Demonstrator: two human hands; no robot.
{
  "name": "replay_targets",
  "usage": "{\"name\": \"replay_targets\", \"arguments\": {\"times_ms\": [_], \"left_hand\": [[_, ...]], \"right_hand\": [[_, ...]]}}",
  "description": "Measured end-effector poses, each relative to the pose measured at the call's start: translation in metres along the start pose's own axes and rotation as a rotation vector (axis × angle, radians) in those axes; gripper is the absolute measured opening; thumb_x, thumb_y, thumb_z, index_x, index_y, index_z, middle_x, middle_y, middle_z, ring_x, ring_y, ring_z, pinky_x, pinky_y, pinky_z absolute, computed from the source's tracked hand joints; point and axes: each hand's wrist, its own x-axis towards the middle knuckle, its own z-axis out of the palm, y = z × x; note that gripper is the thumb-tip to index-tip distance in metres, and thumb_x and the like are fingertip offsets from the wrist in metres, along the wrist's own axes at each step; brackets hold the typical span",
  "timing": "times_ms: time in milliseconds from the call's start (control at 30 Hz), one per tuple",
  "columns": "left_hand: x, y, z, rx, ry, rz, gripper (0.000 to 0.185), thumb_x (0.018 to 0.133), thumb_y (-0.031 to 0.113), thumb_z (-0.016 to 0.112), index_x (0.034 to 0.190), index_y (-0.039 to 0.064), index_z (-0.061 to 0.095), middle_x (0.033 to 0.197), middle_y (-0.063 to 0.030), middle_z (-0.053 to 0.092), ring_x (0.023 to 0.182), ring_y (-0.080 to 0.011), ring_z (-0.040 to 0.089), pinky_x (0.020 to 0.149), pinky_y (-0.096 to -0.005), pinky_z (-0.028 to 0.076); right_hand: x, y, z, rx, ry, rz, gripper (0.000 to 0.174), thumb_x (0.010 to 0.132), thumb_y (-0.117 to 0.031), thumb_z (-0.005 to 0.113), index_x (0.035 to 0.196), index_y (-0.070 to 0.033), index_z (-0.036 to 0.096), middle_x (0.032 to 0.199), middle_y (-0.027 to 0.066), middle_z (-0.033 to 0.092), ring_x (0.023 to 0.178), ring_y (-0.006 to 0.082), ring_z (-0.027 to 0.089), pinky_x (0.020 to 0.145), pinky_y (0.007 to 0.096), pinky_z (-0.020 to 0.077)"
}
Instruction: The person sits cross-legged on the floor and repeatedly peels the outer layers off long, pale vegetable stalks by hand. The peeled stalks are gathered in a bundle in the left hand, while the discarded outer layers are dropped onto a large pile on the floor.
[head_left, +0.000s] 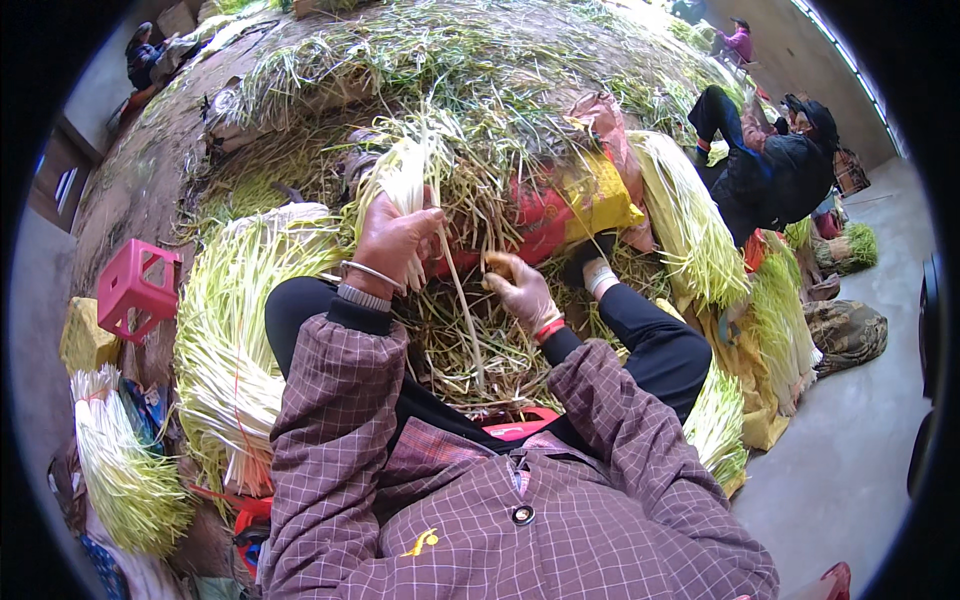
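Observation:
My left hand (390, 240), with a bracelet at the wrist, is closed around a small bunch of pale blanched stalks (405, 176) that look like garlic chives. One long stalk (461, 307) hangs from it toward my lap. My right hand (525, 292) wears a thin glove with stained fingertips. It is right of that stalk, thumb and forefinger curled close together. Whether a leaf is between them I cannot tell. Beneath both hands lies a heap of withered leaves (480, 345). Beyond the right hand is a red and yellow printed sack (555, 210), partly covered by leaves.
Thick piles of pale stalks lie at my left (232, 330) and right (686, 217). Farther left are a pink plastic stool (139, 289) and a tied bundle (124, 457). A person in dark clothes (765, 165) sits at the right. Loose greens (465, 60) cover the floor ahead.

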Motion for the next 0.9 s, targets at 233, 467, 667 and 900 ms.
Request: {"name": "replay_targets", "arguments": {"times_ms": [233,467,667,900], "left_hand": [[0.001,-0.016,-0.002,0.153,-0.068,-0.01,0.02,0.079,0.0,0.065,0.098,-0.001,0.06,0.071,-0.0029,0.061,0.051,-0.0077,0.052,0.044,-0.022,0.041],[0.007,-0.035,0.005,0.448,0.034,0.095,0.023,0.076,-0.002,0.069,0.097,0.001,0.06,0.077,-0.0018,0.06,0.059,-0.0085,0.056,0.05,-0.0221,0.045],[0.009,-0.065,0.006,0.457,-0.008,0.088,0.02,0.078,0.002,0.067,0.096,0.002,0.059,0.073,-0.0016,0.059,0.052,-0.0087,0.053,0.043,-0.023,0.041],[-0.011,-0.036,0.025,0.041,-0.167,-0.297,0.021,0.086,0.008,0.066,0.104,0.005,0.056,0.069,0.0002,0.057,0.047,-0.0059,0.044,0.04,-0.0226,0.036]], "right_hand": [[0.022,-0.09,0.024,0.516,-0.128,0.099,0.016,0.093,-0.017,0.063,0.1,-0.003,0.064,0.075,-0.0025,0.061,0.061,0.0029,0.051,0.053,0.0194,0.0414],[0.005,-0.059,0.011,0.595,0.159,0.008,0.01,0.094,-0.011,0.059,0.095,-0.003,0.064,0.082,0.002,0.067,0.058,0.0033,0.054,0.051,0.0165,0.0423],[-0.006,-0.095,0.014,0.665,0.224,0.118,0.015,0.096,-0.018,0.057,0.092,-0.006,0.065,0.071,0.0003,0.065,0.052,0.0031,0.054,0.042,0.0155,0.0357],[0.006,-0.09,-0.003,0.696,0.337,0.066,0.019,0.097,-0.023,0.055,0.088,-0.008,0.063,0.065,-0.0004,0.062,0.045,0.0042,0.049,0.039,0.0168,0.0327]]}}
